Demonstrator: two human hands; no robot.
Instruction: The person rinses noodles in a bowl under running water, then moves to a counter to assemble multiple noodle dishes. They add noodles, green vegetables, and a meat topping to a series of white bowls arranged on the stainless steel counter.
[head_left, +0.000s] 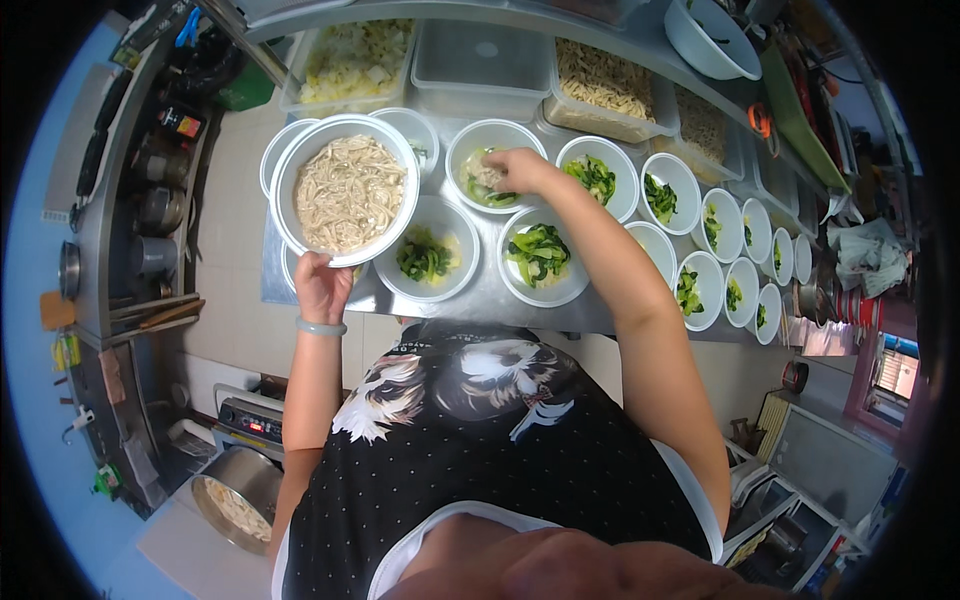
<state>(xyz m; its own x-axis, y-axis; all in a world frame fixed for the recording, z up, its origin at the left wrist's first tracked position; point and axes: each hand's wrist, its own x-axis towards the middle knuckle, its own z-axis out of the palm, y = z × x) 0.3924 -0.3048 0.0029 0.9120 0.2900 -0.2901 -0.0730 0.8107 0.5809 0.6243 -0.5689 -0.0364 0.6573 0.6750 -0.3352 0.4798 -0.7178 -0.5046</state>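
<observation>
My left hand (322, 289) grips the near rim of a white plastic bowl (279, 202), holding it up over other bowls on the left. It is filled with pale thin strands (349, 195) that look like enoki mushrooms. My right hand (521, 171) reaches into another white bowl (457, 154) in the back row. A clump of pale strands (486, 171) is at my fingertips, above green leafy vegetables (499, 198) and pale pieces in that bowl. Just in front stand two bowls with chopped greens (424, 255) and bok choy-like leaves (538, 255). My right forearm passes over the table.
Several more bowls of greens (661, 201) run in two rows to the right along the steel table (480, 311). Behind them stand tubs of chopped cabbage-like pieces (356, 60) and pale strips (604, 75), plus a lidded tub (484, 60). A steel shelf (510, 19) overhangs the back.
</observation>
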